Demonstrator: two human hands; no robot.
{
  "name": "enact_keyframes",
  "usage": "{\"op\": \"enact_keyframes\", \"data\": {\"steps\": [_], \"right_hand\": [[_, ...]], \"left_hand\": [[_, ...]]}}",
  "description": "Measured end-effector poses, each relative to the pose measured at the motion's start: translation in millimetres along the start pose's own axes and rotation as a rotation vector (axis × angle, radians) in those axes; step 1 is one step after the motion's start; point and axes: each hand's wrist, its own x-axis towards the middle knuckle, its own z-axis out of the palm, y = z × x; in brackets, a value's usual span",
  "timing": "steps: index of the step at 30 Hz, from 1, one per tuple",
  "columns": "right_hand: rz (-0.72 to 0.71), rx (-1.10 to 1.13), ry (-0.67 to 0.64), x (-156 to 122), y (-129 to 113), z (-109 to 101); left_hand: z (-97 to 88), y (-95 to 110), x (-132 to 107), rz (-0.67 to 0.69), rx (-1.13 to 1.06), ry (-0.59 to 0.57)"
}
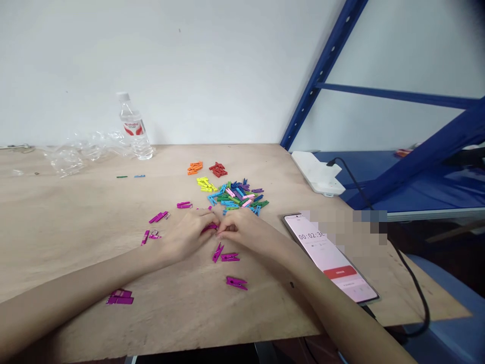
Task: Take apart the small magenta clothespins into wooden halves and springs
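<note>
My left hand (193,228) is closed on a magenta clothespin (209,228), partly hidden by the fingers. Fingertips of my right hand (242,228) are pinched at the near end of that clothespin; what lies between them is too small to make out. Just below the hands lie whole magenta clothespins (230,257), with one more (237,282) closer to the table's front edge. To the left are separated magenta clothespin halves (158,217) with loose metal springs (154,234). Other magenta pieces (120,297) rest beside my left forearm.
Beyond my hands is a mixed pile of small coloured clothespins (238,194), with yellow (205,184), orange (195,168) and red (218,169) groups behind. A water bottle (134,129) and clear plastic wrap (89,149) stand back left. At right are a phone (329,258) and a black cable (403,263).
</note>
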Motion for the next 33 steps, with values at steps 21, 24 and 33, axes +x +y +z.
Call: {"op": "enact_keyframes", "data": {"steps": [21, 24, 33], "right_hand": [[0.031, 0.068, -0.162, -14, -23, -11], [0.011, 0.031, -0.136, -12, -27, -6], [-0.071, -0.212, -0.084, -8, -54, 22]], "left_hand": [[-14.7, 28, -57, -0.221, -0.135, 0.019], [-12.8, 26, -62, -0.235, -0.155, 0.006], [-7.2, 20, -75, -0.168, 0.126, 0.067]]}}
